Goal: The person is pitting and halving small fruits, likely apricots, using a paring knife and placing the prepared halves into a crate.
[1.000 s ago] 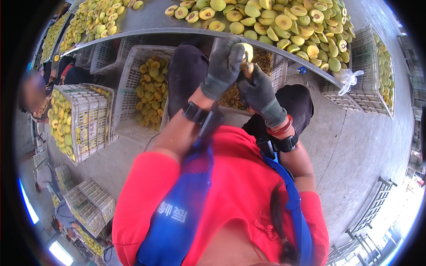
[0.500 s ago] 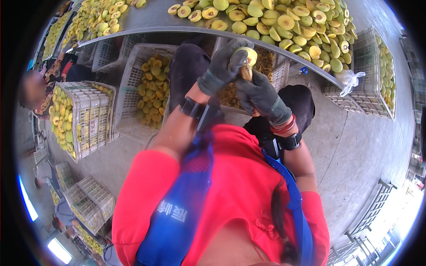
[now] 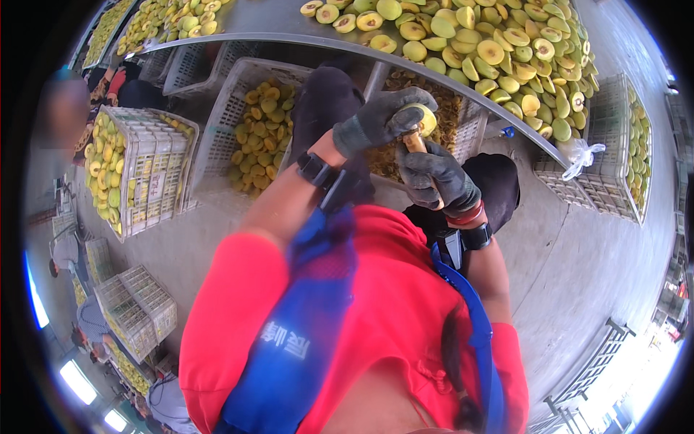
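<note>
The gloved left hand (image 3: pixel 383 123) has its fingers curled round a yellow-green stone fruit (image 3: pixel 428 121). Between four and five o'clock from it, the gloved right hand (image 3: pixel 439 176) grips a wooden-handled tool (image 3: pixel 414 140), upper end at the fruit. Below is a scrap crate (image 3: pixel 471 130); halved fruits (image 3: pixel 506 65) heap the metal surface (image 3: pixel 267 20) at one o'clock; a fruit-filled crate (image 3: pixel 225 116) stands at nine.

A smooth grey concrete floor (image 3: pixel 557 282) runs beneath a long grey sheet-metal table (image 3: pixel 278 18) at far; bright white light (image 3: pixel 630 383) glares near right, beside a dark barred metal frame (image 3: pixel 591 367).
</note>
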Available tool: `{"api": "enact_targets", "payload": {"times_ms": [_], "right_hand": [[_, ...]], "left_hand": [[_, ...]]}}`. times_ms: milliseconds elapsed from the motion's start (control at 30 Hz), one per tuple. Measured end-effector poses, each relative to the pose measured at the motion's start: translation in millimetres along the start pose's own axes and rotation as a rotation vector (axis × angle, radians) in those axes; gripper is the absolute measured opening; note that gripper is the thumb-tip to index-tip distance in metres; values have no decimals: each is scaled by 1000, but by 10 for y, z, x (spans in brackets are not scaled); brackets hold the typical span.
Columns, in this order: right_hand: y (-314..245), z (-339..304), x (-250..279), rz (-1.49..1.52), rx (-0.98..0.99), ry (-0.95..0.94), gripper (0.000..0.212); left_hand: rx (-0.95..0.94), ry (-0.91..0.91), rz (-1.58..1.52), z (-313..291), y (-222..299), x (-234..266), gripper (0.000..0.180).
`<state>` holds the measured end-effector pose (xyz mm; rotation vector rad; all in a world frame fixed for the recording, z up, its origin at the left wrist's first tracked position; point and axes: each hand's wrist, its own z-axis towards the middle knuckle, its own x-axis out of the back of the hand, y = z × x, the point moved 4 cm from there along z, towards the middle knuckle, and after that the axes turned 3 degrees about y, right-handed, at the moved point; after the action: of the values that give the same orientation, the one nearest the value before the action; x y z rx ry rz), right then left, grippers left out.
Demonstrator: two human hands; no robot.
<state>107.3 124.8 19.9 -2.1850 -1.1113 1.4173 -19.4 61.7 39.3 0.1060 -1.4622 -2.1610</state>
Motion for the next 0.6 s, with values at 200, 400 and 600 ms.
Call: {"api": "enact_targets", "payload": {"times_ms": [200, 400, 600], "right_hand": [[125, 162, 38, 87, 118, 86, 15], [77, 272, 107, -28, 304, 142, 18], [256, 651, 998, -320, 286, 291, 20]], "left_hand": [[-163, 424, 268, -51, -232, -54, 25], [-334, 786, 1298, -465, -101, 656, 32], [362, 724, 1262, -1027, -90, 1870, 33]]}}
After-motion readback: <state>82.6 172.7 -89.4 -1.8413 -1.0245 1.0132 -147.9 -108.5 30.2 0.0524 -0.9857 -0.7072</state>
